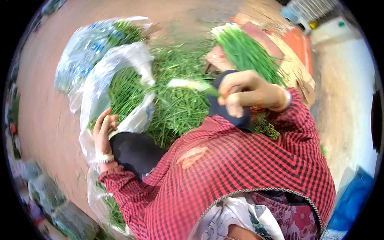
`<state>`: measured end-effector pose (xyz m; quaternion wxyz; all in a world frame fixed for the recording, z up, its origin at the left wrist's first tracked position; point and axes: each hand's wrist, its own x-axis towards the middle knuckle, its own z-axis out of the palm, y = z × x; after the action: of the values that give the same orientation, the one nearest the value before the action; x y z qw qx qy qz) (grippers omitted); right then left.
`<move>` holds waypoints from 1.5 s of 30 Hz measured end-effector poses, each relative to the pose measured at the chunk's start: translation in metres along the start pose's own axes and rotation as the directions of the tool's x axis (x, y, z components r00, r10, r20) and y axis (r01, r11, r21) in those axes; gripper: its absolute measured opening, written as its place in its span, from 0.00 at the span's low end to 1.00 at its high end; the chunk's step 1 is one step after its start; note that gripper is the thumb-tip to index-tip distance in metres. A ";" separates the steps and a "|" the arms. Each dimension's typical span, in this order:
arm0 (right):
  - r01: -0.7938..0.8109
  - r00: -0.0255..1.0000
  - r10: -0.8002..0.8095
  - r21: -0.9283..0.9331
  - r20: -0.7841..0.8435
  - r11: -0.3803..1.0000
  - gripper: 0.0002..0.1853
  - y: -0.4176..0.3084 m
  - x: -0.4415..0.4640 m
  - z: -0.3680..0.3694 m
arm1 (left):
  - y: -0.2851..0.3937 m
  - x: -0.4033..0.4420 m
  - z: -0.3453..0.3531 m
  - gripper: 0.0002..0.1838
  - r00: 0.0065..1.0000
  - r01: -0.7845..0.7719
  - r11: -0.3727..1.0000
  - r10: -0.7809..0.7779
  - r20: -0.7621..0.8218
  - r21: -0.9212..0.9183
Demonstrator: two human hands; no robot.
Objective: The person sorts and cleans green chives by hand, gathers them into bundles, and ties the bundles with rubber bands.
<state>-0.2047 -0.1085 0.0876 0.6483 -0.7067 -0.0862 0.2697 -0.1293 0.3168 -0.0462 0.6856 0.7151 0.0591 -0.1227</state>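
Observation:
My right hand point(252, 93), in a pale glove with a white cuff, is closed around the green end of a spring onion point(190, 84). Its white end points left, over a loose heap of thin green leaves point(182, 106); motion blurs it a little. At the left, my left hand point(105, 130) has its fingers apart and loosely curled, with nothing visible in them. It is beside an open white plastic bag point(92, 102) with long green leaves point(127, 94) inside. Beyond my right hand lies a bunch of spring onions point(248, 54), white ends facing away.
Another clear bag point(80, 52) holding greens stands at the far left. Flattened cardboard point(294, 52) lies under and beside the bunch. Several filled bags point(72, 218) are at the lower left, and a blue bag point(352, 200) is at the lower right by a white wall point(348, 108).

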 end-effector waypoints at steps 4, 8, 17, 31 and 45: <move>-0.251 0.849 0.495 -0.684 0.183 0.684 0.18 0.078 0.073 0.063 | -0.041 -0.006 -0.049 0.21 0.999 0.030 0.999 -0.031 0.036 0.024; -0.287 0.883 0.454 -0.625 0.122 0.726 0.25 0.084 0.131 0.099 | -0.102 0.007 -0.088 0.22 0.990 0.136 0.984 -0.140 0.021 0.116; 0.289 0.934 -0.299 -0.904 0.195 0.315 0.30 0.042 0.300 0.149 | -0.188 0.026 -0.193 0.28 0.796 -0.108 0.992 0.121 -0.593 0.057; 0.518 0.829 -0.241 -0.855 0.505 -0.010 0.27 0.126 0.387 0.275 | -0.233 0.013 -0.207 0.34 0.815 0.018 0.940 -0.212 -0.539 -0.342; 0.432 0.887 -0.139 -0.897 0.441 -0.089 0.26 0.163 0.387 0.341 | -0.216 -0.010 -0.155 0.16 0.751 0.159 0.986 -0.091 -0.654 0.045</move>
<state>-0.0849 0.3468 -0.1786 -0.0176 -0.8826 -0.4667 0.0534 -0.1788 0.4828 -0.2476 0.5770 0.7404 0.3344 0.0844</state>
